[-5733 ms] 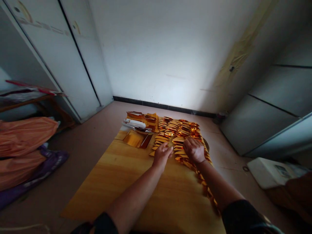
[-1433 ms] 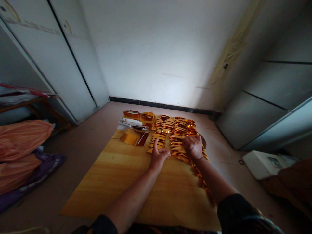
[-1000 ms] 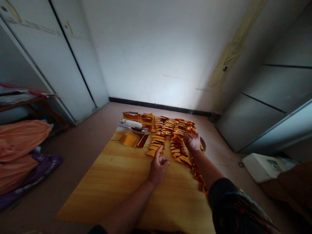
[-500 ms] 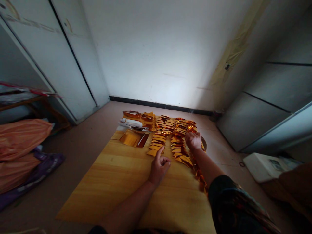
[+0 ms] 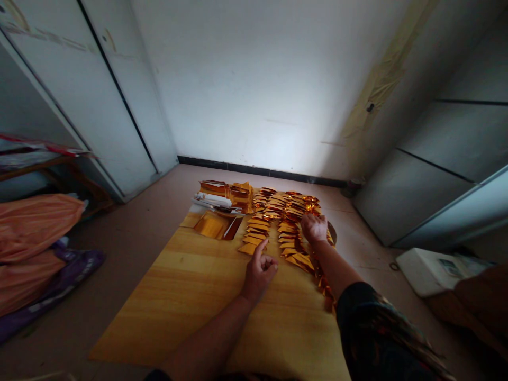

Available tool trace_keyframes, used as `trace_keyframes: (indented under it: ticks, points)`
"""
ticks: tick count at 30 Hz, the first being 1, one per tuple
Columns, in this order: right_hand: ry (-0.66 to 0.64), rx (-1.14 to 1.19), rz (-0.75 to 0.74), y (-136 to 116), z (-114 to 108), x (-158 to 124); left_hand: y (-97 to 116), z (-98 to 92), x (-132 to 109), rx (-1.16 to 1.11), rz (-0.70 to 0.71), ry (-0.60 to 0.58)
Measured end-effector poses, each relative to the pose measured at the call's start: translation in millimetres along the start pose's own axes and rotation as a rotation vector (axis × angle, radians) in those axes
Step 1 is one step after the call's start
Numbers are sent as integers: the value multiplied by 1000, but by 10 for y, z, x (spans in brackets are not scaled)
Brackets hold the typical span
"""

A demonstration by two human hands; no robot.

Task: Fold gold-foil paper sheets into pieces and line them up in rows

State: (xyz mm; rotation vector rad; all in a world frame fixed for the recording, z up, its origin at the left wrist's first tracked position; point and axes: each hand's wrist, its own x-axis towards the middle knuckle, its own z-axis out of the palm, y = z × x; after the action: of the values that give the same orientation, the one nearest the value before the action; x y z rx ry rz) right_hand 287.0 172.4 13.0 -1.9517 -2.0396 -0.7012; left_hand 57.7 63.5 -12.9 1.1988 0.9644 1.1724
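Observation:
My left hand (image 5: 260, 271) hovers over the table at the near end of the left row, index finger stretched out and the other fingers curled. Nothing shows in its grasp. My right hand (image 5: 315, 228) is closed at the right side of the rows, its fingertips hidden; what it holds, if anything, cannot be made out. Folded gold foil paper pieces (image 5: 257, 228) overlap in a row before my left hand. A second row of folded gold pieces (image 5: 289, 238) lies just left of my right hand, and more gold pieces (image 5: 325, 288) line the table's right edge under my right forearm.
On the wooden table (image 5: 190, 296), a flat gold foil sheet (image 5: 210, 224) lies at the far left, beside a white roll-like bundle (image 5: 214, 200) and stacked gold sheets (image 5: 240, 197). Orange bags (image 5: 35, 222) sit at the left; a white box (image 5: 428, 272) stands at the right.
Both hands stay nearly in place. My right forearm and sleeve have shifted slightly to the left.

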Motion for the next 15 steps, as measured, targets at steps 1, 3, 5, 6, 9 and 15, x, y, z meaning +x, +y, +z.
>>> trace_keyframes:
  ticks: [1, 3, 5, 6, 9, 15]
  points:
    - [-2, -2, 6, -6, 10, -3, 1, 0, 0, 2, -1, 0]
    - [-5, -5, 16, -20, 24, -10, -3, -2, 4, 9, -2, -1]
    - [-5, -10, 22, -31, 22, -16, -14, -6, 9, 18, 2, -3]
    - [-4, -11, 23, -34, 13, -17, -21, -8, 11, 22, 6, -5]
    - [7, -12, 21, -30, -36, -21, -38, -12, 13, 29, 16, -8]
    - [-16, 14, -105, 46, -154, -113, -42, -17, 7, 37, 22, -1]
